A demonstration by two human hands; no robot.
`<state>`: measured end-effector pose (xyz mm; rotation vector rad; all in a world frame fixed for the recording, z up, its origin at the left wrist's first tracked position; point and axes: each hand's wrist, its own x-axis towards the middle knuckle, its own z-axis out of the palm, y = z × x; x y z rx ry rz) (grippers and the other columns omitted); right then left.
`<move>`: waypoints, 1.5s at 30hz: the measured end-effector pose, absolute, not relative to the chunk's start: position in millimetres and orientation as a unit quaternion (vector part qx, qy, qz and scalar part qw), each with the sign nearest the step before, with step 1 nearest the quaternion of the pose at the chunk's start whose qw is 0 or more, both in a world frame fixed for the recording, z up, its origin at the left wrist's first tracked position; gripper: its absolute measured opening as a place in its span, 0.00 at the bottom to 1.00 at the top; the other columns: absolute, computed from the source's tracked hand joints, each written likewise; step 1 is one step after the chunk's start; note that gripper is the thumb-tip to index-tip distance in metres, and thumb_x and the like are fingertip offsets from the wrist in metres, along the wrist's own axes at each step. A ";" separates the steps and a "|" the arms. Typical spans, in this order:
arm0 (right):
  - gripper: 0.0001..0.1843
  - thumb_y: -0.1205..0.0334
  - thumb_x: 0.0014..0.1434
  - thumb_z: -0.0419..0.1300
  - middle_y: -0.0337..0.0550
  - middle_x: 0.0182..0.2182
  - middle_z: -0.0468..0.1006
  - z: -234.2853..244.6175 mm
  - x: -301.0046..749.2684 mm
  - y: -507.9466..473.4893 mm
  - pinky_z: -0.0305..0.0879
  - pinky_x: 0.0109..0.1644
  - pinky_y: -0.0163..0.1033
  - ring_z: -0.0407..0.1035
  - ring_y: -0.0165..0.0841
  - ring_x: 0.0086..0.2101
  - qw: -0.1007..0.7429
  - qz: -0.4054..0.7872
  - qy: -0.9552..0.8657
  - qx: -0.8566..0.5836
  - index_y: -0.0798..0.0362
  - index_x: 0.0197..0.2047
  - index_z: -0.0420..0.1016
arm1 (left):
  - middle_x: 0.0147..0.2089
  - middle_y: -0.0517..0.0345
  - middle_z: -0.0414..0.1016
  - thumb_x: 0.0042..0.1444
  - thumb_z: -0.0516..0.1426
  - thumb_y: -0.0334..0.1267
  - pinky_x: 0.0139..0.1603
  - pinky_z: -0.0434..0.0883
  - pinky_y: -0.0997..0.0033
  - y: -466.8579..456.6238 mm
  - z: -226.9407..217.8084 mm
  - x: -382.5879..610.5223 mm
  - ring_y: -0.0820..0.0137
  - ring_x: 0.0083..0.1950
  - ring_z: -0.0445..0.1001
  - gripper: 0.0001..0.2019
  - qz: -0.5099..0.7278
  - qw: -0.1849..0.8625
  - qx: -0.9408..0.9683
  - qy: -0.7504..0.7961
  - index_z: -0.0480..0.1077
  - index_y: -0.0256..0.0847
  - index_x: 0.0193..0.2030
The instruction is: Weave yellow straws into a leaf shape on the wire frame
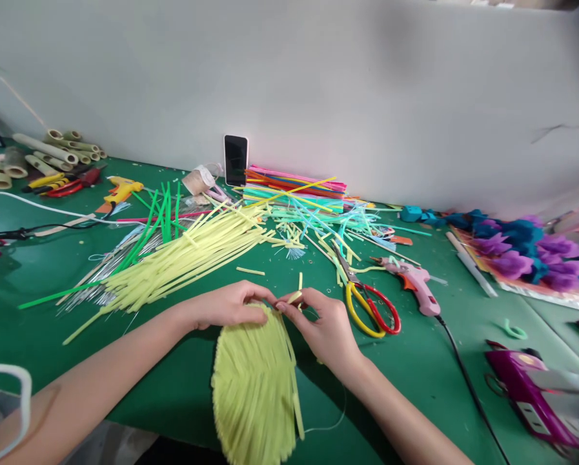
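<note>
A large leaf shape [255,387] made of pale yellow-green pipe cleaners hangs over the table's near edge. My left hand [235,303] is closed on its top end, thumb in front. Close beside it, my right hand [325,329] pinches a short yellow-green pipe cleaner [295,297] at the leaf's upper right corner. Both sets of fingertips nearly meet there. A loose strip runs down the leaf's right side, and a thin pale thread curves away near its lower right. Scissors [372,307] with yellow and red handles lie just right of my right hand.
Yellow-green pipe cleaners [187,258] lie heaped at left centre. A pink glue gun [412,284] with a black cord rests at right, above a purple power strip [526,394]. A phone [235,160] leans on the wall. Purple flowers [512,261] lie far right, bamboo pieces [51,152] far left.
</note>
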<state>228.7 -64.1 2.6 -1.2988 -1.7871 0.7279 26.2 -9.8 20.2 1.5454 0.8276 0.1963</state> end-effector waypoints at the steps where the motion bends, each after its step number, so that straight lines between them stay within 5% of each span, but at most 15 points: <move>1: 0.04 0.61 0.60 0.62 0.37 0.31 0.81 2.6 228.1 -64.6 0.66 0.38 0.34 0.73 0.31 0.32 0.401 0.280 -0.710 -0.507 0.49 0.34 0.78 | 0.43 0.60 0.77 0.51 0.59 0.42 0.38 0.65 0.75 -11.4 20.0 28.0 0.65 0.43 0.73 0.17 0.085 0.614 0.692 0.370 0.76 0.43 0.48; 7: 0.04 0.65 0.60 0.62 0.37 0.31 0.81 4.5 226.5 -69.1 0.65 0.39 0.36 0.73 0.32 0.33 0.401 0.201 -0.753 -0.481 0.48 0.35 0.78 | 0.26 0.63 0.73 0.47 0.61 0.54 0.26 0.58 0.76 -17.8 13.7 33.6 0.70 0.29 0.68 0.20 0.083 0.573 0.689 0.437 0.80 0.39 0.37; 21: 0.13 0.71 0.58 0.61 0.44 0.41 0.81 2.7 228.4 -72.0 0.68 0.46 0.45 0.71 0.38 0.42 0.400 0.018 -0.821 -0.406 0.50 0.46 0.76 | 0.29 0.58 0.76 0.48 0.64 0.48 0.32 0.67 0.73 -20.2 12.7 35.3 0.69 0.31 0.73 0.14 0.255 0.680 0.527 0.441 0.75 0.37 0.31; 33: 0.09 0.69 0.59 0.55 0.44 0.42 0.80 6.7 220.0 -82.2 0.71 0.47 0.38 0.75 0.34 0.42 0.401 0.201 -0.743 -0.497 0.50 0.41 0.74 | 0.25 0.61 0.70 0.50 0.60 0.47 0.28 0.63 0.75 -20.0 11.2 35.4 0.71 0.28 0.68 0.13 0.284 0.593 0.580 0.481 0.73 0.37 0.27; 39: 0.09 0.71 0.57 0.56 0.42 0.39 0.81 6.6 219.1 -81.1 0.70 0.46 0.36 0.75 0.33 0.40 0.408 0.234 -0.727 -0.500 0.50 0.39 0.74 | 0.24 0.61 0.72 0.51 0.61 0.51 0.24 0.60 0.75 -20.1 8.0 34.9 0.72 0.23 0.67 0.18 0.260 0.639 0.551 0.469 0.74 0.38 0.41; 45: 0.09 0.71 0.56 0.55 0.42 0.38 0.81 4.8 218.9 -79.7 0.71 0.45 0.36 0.76 0.33 0.39 0.406 0.239 -0.733 -0.491 0.50 0.37 0.75 | 0.27 0.59 0.74 0.48 0.64 0.48 0.28 0.63 0.74 -18.3 7.5 36.3 0.71 0.26 0.70 0.15 0.261 0.673 0.525 0.451 0.74 0.37 0.33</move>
